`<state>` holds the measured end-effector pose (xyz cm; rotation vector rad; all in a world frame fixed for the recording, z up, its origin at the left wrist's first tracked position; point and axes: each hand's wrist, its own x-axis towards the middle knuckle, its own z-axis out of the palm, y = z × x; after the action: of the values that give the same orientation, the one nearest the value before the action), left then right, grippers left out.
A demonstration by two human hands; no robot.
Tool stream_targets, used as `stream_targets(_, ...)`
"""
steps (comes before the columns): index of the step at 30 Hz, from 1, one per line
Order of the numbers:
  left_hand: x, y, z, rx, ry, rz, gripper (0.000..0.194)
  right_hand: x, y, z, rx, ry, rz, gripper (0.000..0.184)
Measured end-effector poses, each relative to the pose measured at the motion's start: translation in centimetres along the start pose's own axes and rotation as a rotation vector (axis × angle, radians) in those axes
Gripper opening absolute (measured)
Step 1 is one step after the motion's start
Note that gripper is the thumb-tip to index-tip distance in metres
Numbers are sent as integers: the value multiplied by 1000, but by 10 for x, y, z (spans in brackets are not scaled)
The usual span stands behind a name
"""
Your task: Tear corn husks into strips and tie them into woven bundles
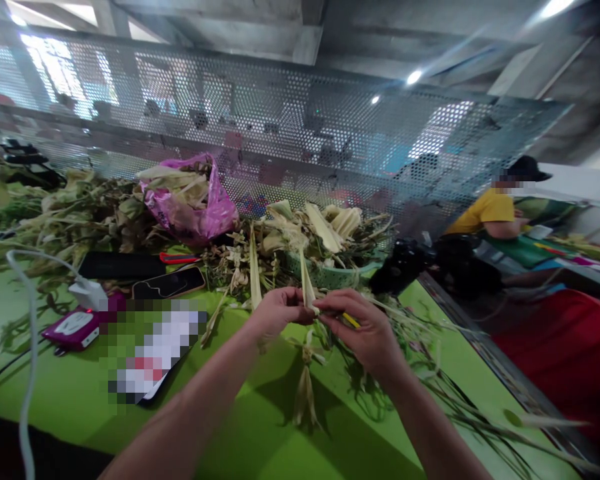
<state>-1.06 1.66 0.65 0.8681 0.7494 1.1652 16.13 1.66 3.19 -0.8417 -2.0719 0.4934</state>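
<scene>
My left hand (pixel 279 312) pinches the lower end of a pale dried corn husk strip (pixel 307 280), which stands upright between the hands. My right hand (pixel 363 327) is closed at the strip's base, its fingertips meeting the husk. A slim yellow tool (pixel 351 321) shows between the right fingers; most of it is hidden, so its kind is unclear. Below the hands, a small tied corn husk figure (pixel 306 390) lies on the green table (pixel 260 427). Another long husk strip (pixel 255 270) rises just behind my left hand.
Dried husks fill a green basket (pixel 363 268) and a pink plastic bag (pixel 215 213). At left are phones, a purple power strip (pixel 73 331) and a white cable (pixel 33 333). Thin stems (pixel 470 400) lie right. Behind stands a perforated metal screen (pixel 280 113); a person in yellow (pixel 490 210) sits right.
</scene>
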Motion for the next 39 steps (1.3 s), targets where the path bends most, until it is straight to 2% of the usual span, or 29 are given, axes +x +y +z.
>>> stream_targets(5,0,0,0,64,19,-3,21,-2,0,0,-93,-62,-70,20)
stream_targets(11,0,-1,-1,27,-11,28,21,-1,7,1,-139,10,-79,12)
stream_targets(18,-3,-1,0,-1,-20,-14,18,0,7,1,-157,10,-87,8)
stream_targets(30,1,-5,-2,-131,10,-72,20,-1,8,2,-163,-8,-144,14)
stream_targets(34,-1,-6,-1,-141,10,-70,21,-1,7,3,-143,24,-110,8)
stream_targets(39,0,-9,-1,-139,19,-56,27,-1,7,7,-115,66,22,5)
